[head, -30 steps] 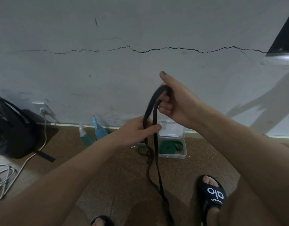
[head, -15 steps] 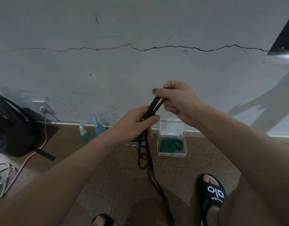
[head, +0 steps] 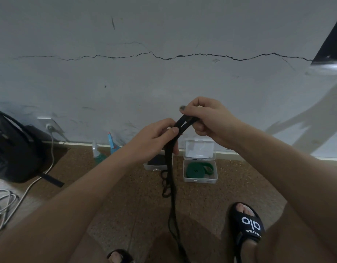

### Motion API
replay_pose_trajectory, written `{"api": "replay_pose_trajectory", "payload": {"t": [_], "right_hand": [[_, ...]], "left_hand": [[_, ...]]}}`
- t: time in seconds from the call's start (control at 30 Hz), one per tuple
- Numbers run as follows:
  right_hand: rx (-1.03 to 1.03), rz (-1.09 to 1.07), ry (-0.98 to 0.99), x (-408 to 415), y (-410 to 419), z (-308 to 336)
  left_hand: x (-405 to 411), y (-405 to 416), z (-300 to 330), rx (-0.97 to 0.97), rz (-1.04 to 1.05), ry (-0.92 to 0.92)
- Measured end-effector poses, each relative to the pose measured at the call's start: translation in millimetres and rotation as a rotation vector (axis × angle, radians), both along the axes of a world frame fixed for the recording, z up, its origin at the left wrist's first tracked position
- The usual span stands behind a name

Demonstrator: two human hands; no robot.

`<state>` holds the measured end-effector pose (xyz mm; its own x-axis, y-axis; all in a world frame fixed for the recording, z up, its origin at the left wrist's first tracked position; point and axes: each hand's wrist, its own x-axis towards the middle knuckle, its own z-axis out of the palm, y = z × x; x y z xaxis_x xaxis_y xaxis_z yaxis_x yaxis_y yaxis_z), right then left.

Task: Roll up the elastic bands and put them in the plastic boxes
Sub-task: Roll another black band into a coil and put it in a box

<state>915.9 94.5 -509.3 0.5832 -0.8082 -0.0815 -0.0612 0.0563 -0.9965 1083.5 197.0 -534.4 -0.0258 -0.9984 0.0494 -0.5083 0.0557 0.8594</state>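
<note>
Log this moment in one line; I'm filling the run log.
left hand: grips black band | right hand: pinches its folded end | green band: in box

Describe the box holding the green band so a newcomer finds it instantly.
Follow the cracked wall down to the floor below the right hand. The clear plastic box sits there, lid up, a rolled green band inside. The box to its left holds something dark.
</note>
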Motion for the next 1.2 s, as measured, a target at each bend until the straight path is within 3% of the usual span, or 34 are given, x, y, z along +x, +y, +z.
{"api": "replay_pose_trajectory", "payload": {"t": [0.2,0.43,0.6,0.8,1.0,1.2], "right_hand": [[-0.042,-0.038,-0.004,-2,-2,-1],[-0.031,-0.045,-0.024,-2,0,-2],[0.005,-0.069,-0.073,0,2,1],[-0.018,-0.057,0.004,-1,4,0],[-0.446,0.089,0.556,-8,2,-4],[-0.753,0.120,0.518,6,13,-4]], "left_hand": [[-5,-2,7,0.035,0.039,0.301],[-10,0,8,0.174,0.012,0.375],[-9,-2,8,0.072,0.069,0.345],[-3,-4,8,0.017,0.092,0.301],[3,-7,3,-0.005,0.099,0.187],[0,-9,2,-0.005,0.104,0.243]]}}
